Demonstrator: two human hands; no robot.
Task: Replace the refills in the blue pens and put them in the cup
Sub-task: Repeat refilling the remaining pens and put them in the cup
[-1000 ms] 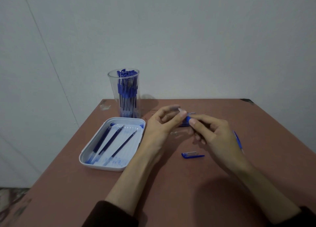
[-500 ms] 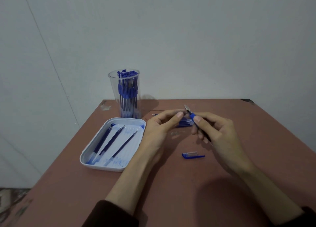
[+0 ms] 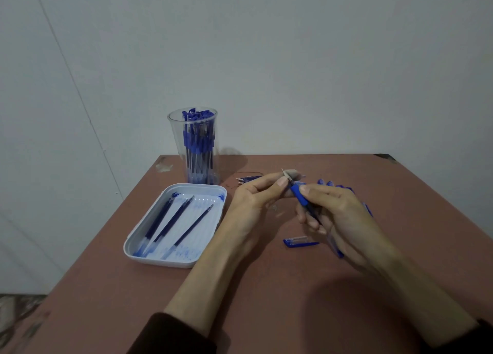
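From my remote seat, the brown bench (image 3: 266, 300) fills the lower half of the head view, set against a pale wall (image 3: 266, 60). A white tray (image 3: 160, 261) lies on its left part, smeared with blue ink, and three dark refills (image 3: 174, 220) lie slanted in it, side by side. Just behind the tray a clear cup (image 3: 176, 140) stands upright, packed with capped blue pens (image 3: 198, 151).

Both hands are raised over the middle of the bench, to the right of the tray. My left hand (image 3: 253, 201) has its thumb and forefinger pinched on the grey tip end of one pen (image 3: 300, 196). The right hand (image 3: 344, 215) grasps the blue grip and barrel of that same pen, its fingers (image 3: 314, 189) curled round it. The pen slants between the two hands, with its point up and away from me. It is above the bench, well apart from the cup.

More blue pens (image 3: 336, 185) lie on the bench beyond the right hand, partly hidden by it. A loose blue cap (image 3: 300, 241) lies flat on the bench between the two wrists, touching neither. A small bunch of refills (image 3: 248, 179) lies near the cup, behind the left hand.
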